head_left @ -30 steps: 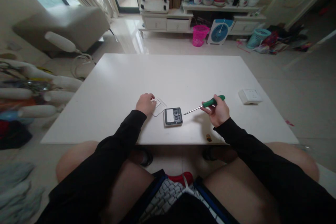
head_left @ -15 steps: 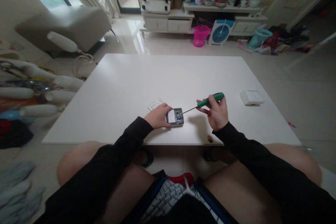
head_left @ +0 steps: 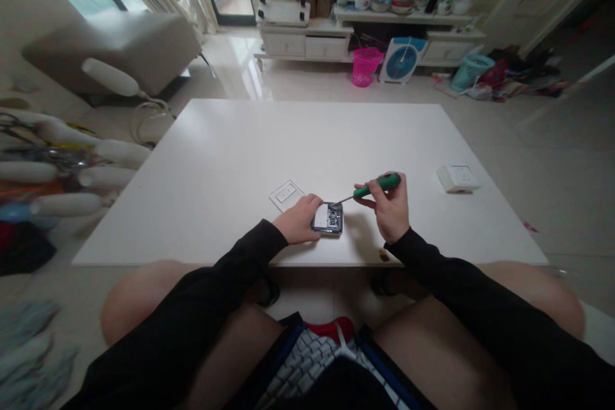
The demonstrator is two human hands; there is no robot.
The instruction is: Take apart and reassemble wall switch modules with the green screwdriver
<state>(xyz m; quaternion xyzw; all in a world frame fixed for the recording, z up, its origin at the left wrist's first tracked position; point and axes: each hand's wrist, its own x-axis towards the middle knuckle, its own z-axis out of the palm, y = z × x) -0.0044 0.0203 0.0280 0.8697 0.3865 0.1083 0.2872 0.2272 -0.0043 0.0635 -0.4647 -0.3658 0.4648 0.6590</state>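
Note:
My left hand [head_left: 302, 219] is closed around the left side of a wall socket module [head_left: 335, 220], black-framed with a white panel, at the near part of the white table [head_left: 240, 154]. In my right hand [head_left: 391, 211] is a screwdriver [head_left: 377, 188] with a green handle. Its thin shaft slants down to the left, and the tip is at the upper part of the module's exposed inner side; whether it touches cannot be made out. Behind my left hand lies a white cover plate [head_left: 287, 194], partly hidden by the fingers.
A white socket box [head_left: 458, 179] sits at the table's right side. Small brass-coloured pieces [head_left: 383, 255] lie by the near edge. Beyond the table are a pink basket [head_left: 366, 66], a blue fan [head_left: 402, 60] and a low cabinet [head_left: 327, 46].
My left hand has shifted slightly right with the socket module, uncovering more of the cover plate. The screwdriver has moved left, its tip going from the module's middle toward its upper edge.

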